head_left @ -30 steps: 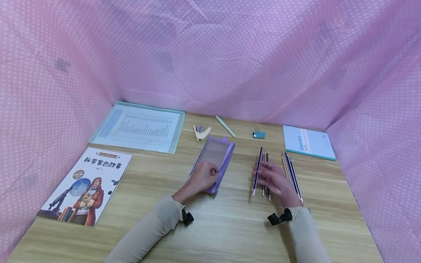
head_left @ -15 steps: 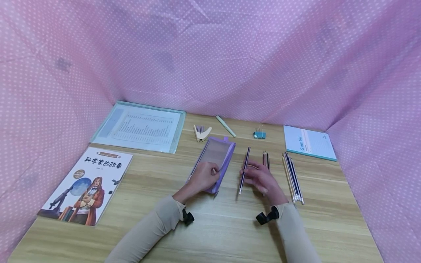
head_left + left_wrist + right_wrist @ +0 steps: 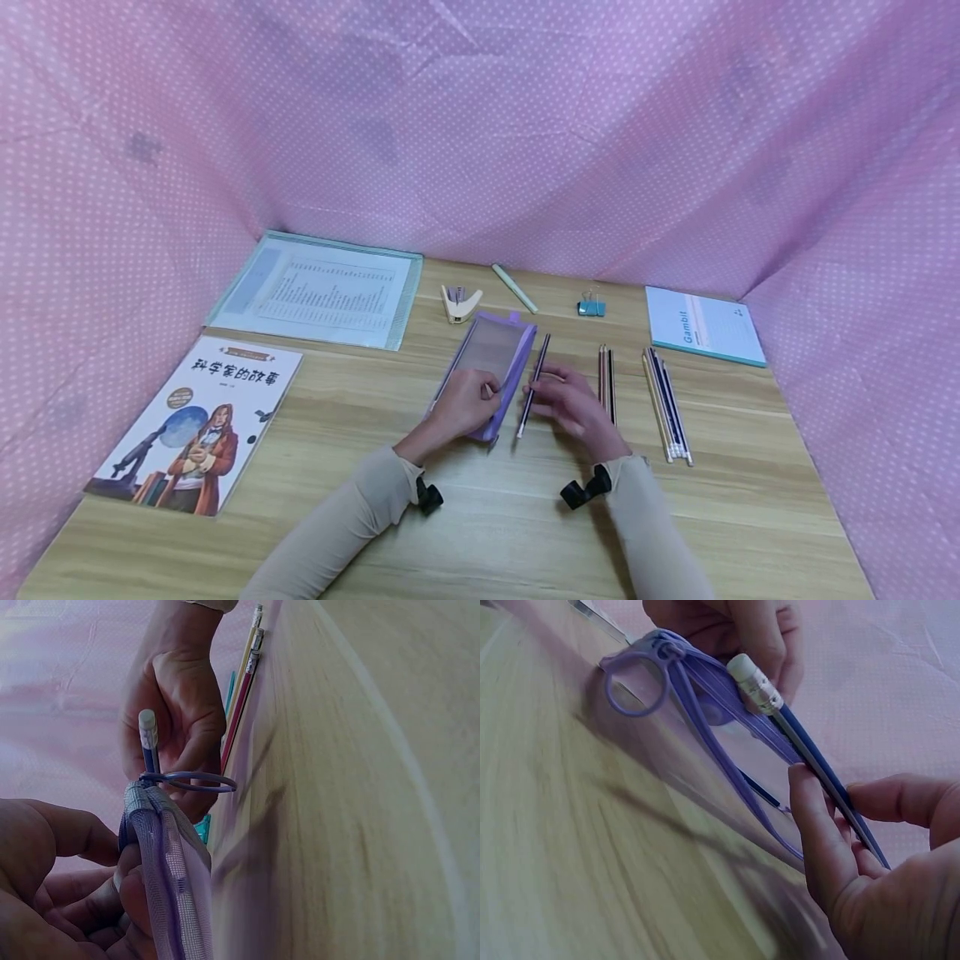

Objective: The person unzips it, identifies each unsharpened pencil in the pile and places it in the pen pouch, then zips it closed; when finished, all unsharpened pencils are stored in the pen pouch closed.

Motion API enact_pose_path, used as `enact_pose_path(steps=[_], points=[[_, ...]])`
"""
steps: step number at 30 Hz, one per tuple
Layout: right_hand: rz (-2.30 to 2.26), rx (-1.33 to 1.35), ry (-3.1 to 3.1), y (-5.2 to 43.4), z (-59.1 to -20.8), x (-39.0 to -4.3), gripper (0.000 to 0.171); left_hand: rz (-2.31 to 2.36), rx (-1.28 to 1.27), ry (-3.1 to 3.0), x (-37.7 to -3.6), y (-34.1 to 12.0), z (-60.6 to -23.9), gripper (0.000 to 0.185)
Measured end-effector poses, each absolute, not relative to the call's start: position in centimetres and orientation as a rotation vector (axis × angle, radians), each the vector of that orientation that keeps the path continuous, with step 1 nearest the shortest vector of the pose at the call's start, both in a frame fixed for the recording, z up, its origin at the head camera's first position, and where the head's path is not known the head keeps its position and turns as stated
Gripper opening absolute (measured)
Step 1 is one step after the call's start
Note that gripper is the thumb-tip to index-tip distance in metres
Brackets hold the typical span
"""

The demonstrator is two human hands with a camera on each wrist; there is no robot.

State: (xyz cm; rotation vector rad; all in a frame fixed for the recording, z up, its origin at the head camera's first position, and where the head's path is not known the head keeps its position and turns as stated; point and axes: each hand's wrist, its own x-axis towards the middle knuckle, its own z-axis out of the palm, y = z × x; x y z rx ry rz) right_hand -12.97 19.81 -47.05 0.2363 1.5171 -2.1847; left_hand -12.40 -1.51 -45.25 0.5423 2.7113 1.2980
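My left hand (image 3: 467, 404) pinches the edge of a purple mesh zip pencil case (image 3: 495, 340) lying at mid-table. In the right wrist view the mouth of the pencil case (image 3: 705, 727) gapes, and a dark thin item shows inside. Between the thumb and fingers of my right hand (image 3: 573, 407) is a dark blue pencil (image 3: 817, 757), its white eraser end tilted toward me. It hangs just right of the case, apart from it in the head view. Two or three pencils (image 3: 607, 379) lie right of that hand, and a bundle of several pencils (image 3: 666, 408) lies further right.
Behind the case are a stapler (image 3: 459, 305), a pale green pen (image 3: 514, 288) and a teal binder clip (image 3: 591, 307). A notebook (image 3: 705, 327) lies back right. A document pouch (image 3: 318, 292) and a book (image 3: 198, 425) lie left. Pink cloth (image 3: 480, 150) surrounds the table.
My right hand has carried the pencil leftward, away from the loose pencils, to beside the pencil case. My left hand has stayed in place on the case.
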Motion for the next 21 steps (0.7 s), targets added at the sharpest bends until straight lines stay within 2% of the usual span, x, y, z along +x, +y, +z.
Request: enact_pose_path(steps=[6,21], points=[[-2.146,0.252,1.543,18.7,-47.2,-13.2,0.05,1.295,0.551,2.733,-12.4,-1.6,-45.2,0.008],[-2.127,0.253,1.61,17.3,-46.7,-13.6,0.052,1.297,0.559,2.734,-12.2,-1.5,-45.0,0.007]])
